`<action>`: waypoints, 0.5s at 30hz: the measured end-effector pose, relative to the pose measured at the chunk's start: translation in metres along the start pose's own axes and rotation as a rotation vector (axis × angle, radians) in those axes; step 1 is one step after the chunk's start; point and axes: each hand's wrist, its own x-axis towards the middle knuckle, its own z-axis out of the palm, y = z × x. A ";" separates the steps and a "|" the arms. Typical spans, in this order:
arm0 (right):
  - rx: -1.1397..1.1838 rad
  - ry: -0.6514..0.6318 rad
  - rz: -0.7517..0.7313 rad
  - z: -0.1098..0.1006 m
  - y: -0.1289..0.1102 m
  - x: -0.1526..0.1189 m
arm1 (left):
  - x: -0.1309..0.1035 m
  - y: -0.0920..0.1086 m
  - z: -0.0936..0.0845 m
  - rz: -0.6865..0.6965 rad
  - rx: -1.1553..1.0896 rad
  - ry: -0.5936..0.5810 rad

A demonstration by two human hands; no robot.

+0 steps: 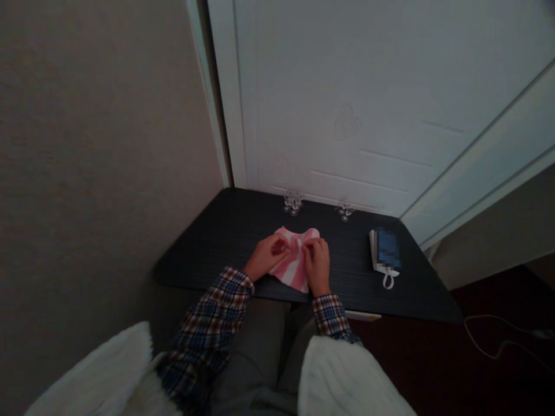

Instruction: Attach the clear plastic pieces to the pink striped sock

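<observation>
A pink-and-white striped cloth [291, 273] lies spread on the dark table in front of me, its middle gathered up between my hands. My left hand [267, 255] has its fingers curled, with thumb and index pinching at the cloth's upper middle. From the other side, my right hand [318, 264] pinches the fabric close to the left fingertips. Any small item between the fingertips is too dim to make out. Beyond the cloth sits a pile of small shiny pieces [293, 203], and a smaller group of similar shiny pieces [345, 211] lies to its right.
The black table [195, 248] has a wall [108, 144] at its left and a white panel with heart reliefs [303, 115] behind. A blurred-out blue item with a white strap loop [388, 281] rests on the right. A pale cable [489, 353] trails over the floor.
</observation>
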 end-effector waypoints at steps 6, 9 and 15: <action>0.064 -0.079 -0.081 0.002 -0.002 0.000 | -0.001 0.005 -0.001 0.036 -0.016 -0.032; 0.065 -0.058 -0.051 0.005 0.002 0.001 | -0.001 0.004 0.000 0.031 -0.008 -0.032; 0.037 -0.031 0.011 0.006 0.008 0.000 | -0.001 0.006 0.002 0.016 0.012 -0.026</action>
